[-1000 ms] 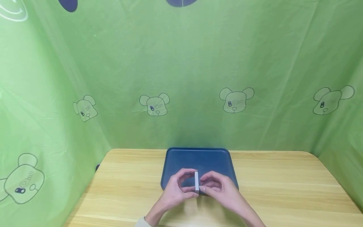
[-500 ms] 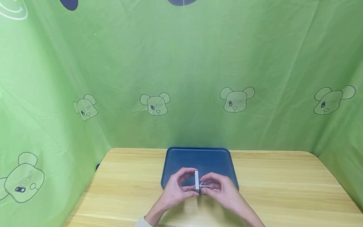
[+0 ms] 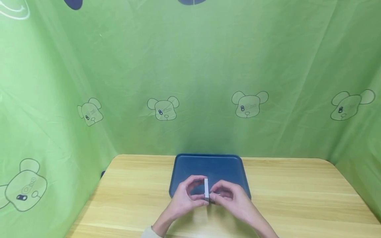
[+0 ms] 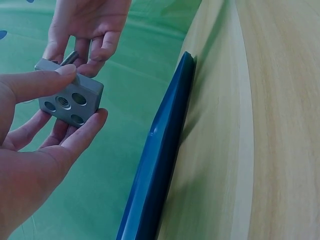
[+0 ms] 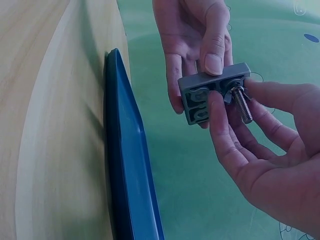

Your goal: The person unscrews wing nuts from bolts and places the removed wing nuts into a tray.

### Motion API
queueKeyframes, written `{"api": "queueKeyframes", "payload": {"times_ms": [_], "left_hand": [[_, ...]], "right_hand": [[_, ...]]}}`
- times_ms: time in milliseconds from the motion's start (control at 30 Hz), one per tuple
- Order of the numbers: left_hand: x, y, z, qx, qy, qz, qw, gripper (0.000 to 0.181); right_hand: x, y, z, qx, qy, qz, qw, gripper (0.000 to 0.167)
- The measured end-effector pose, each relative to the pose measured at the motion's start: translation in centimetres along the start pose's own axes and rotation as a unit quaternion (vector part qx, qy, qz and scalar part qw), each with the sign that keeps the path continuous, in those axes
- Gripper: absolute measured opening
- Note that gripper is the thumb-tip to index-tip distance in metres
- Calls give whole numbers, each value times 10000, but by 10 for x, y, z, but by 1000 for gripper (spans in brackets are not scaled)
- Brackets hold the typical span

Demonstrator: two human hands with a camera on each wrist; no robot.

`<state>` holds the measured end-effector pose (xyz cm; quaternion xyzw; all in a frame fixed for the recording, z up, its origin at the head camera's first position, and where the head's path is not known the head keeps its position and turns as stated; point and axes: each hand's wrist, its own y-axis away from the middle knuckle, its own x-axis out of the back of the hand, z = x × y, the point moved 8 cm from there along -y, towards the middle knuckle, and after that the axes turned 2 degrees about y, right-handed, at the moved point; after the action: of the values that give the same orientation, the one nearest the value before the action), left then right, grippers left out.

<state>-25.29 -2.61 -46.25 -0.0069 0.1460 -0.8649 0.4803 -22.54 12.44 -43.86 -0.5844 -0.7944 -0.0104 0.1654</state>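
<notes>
Above the near edge of the blue tray, my left hand (image 3: 183, 199) holds a small grey metal block (image 3: 206, 190) on edge between thumb and fingers. In the left wrist view the block (image 4: 70, 100) shows several round holes on its flat face. A threaded bolt (image 5: 243, 106) sticks out of the opposite, recessed face. On the bolt, close against the block, sits a wing nut (image 5: 228, 96). My right hand (image 3: 233, 198) pinches this wing nut with thumb and fingers, which partly hide it. In the head view the right thumb covers most of the bolt.
A blue tray (image 3: 209, 162) lies flat on the light wooden table (image 3: 297, 191), towards its far edge. Green printed curtain (image 3: 202, 66) hangs behind the table and along both sides.
Half a second ago the right thumb was lower and the bolt showed; now the thumb is up over it, much as a second ago. The left hand and block stay nearly still.
</notes>
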Motion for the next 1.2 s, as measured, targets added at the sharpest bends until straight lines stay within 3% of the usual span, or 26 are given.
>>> {"api": "queueKeyframes", "payload": {"times_ms": [400,867,1200], "left_hand": [[-1,0,-2,81,-43,-51,9999,75],[-2,1,-4,67,-73,-71,9999,74],[-2,1,-6,68,-140,45,9999,75]], "right_hand": [[1,0,-1,4,-222,-28,9997,12],[0,-1,-2,197,38,-10,9998,18],[0,-1,4,-16,-70,-39,10000,21]]}}
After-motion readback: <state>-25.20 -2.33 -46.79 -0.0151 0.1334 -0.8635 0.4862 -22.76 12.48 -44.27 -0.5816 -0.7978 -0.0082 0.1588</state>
